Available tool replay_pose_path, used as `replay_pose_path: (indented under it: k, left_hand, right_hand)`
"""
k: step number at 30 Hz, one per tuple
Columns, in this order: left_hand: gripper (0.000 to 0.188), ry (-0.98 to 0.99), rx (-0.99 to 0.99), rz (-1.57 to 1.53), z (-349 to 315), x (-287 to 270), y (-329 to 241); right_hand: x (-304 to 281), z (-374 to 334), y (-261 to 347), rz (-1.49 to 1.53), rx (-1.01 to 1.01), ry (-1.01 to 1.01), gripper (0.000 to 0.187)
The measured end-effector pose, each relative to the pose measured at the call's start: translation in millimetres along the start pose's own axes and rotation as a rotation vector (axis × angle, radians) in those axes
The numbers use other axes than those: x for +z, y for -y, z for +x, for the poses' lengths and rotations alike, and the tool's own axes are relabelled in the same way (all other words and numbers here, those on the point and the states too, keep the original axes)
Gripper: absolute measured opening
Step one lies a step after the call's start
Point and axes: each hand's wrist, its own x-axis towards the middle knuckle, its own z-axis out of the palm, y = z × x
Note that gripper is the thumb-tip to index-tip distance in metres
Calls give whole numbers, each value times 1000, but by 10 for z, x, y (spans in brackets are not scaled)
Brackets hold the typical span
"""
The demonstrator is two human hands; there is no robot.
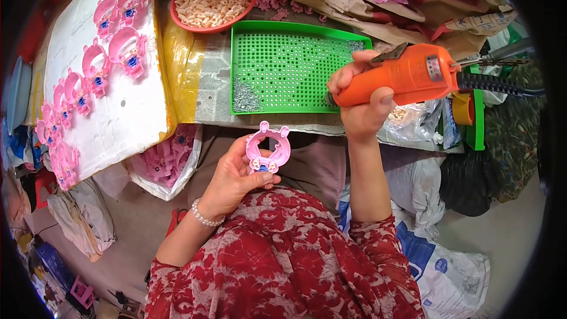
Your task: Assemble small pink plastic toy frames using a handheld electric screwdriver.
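From where I stand, this looks like screw-driving work on small plastic pieces, caught between fastenings. Near the middle of the view, just toward 8 o'clock, the left hand [235,172] has its fingers and thumb closed on the lower rim of a pink ring piece [284,153] with two ears, held up off the tabletop [213,82]. At 2 o'clock the right hand [361,115] is wrapped firmly round an orange electric screwdriver [407,77], its nose by the near right corner of the green tray [289,65] at 12 o'clock. Small silvery screws [245,95] are heaped in that tray's near left corner; whether one sits on the bit I cannot tell. My guess is that the next move calls for catching a screw on the tip, then bringing tool and ring together, the left hand keeping steady. Similar pink pieces [127,53] line a white board [112,124] at 10 o'clock. As for writing, the brown paper sack [407,18] at 1 o'clock bears large dark characters, the white sack [455,277] at 4 o'clock has blue print and a square code, and the screwdriver's small label is too fine to read.
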Motion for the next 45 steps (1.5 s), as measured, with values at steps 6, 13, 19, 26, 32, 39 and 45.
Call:
replay_pose_path:
  k: [6, 13, 19, 26, 32, 39, 45]
  left_hand:
    - [61, 59, -11, -10, -3, 5, -10]
    - [64, 54, -12, -4, 17, 2, 7]
    - [63, 46, -21, -21, 17, -23, 34]
    - [63, 44, -24, 0, 17, -5, 35]
    - [63, 58, 0, -11, -2, 6, 24]
    - [59, 68, 35, 7, -49, 148, -141]
    - [62, 21, 160, -13, -67, 291, -277]
  right_hand:
    - [72, 47, -2, -1, -6, 8, 75]
    - [129, 77, -74, 11, 8, 22, 75]
    - [171, 106, -62, 14, -14, 24, 75]
    - [196, 142, -83, -18, -13, 21, 75]
    - [190, 116, -51, 9, -29, 27, 75]
    - [160, 90, 71, 26, -32, 28, 79]
    - [189, 30, 235, 130, -3, 69, 83]
